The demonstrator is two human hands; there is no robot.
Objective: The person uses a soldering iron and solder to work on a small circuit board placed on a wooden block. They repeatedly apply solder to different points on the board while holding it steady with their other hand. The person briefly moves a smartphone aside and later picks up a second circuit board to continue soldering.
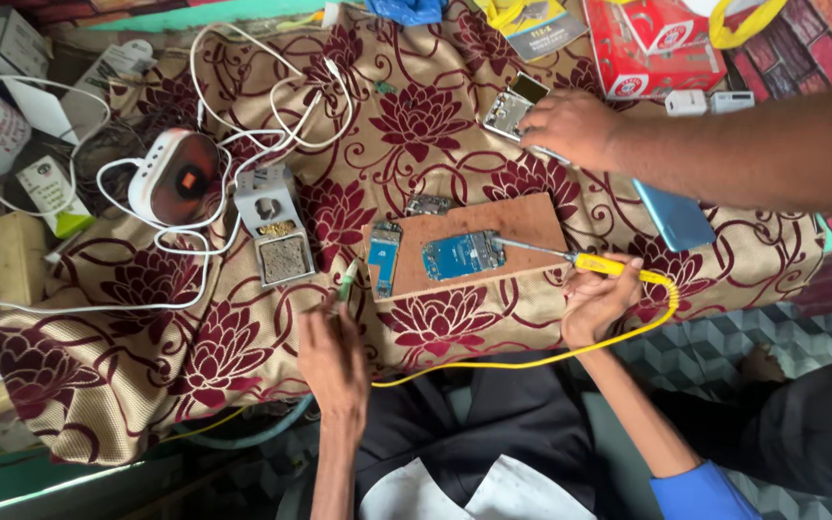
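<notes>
Right hand (597, 300): fingers pinch yellow soldering iron (570, 258), tip on blue circuit board (463, 255). Board lies on wooden block (522, 226), centre of floral cloth (146, 366). Left hand (331, 351): fingers pinch green tool (347, 281), just left of block. Another person's hand (570, 125) rests on phone part (507, 113) behind the block.

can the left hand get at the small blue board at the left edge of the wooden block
Probably yes. The left hand sits just beside the small blue board, holding a green-tipped tool, with only bare patterned cloth between them.
</notes>
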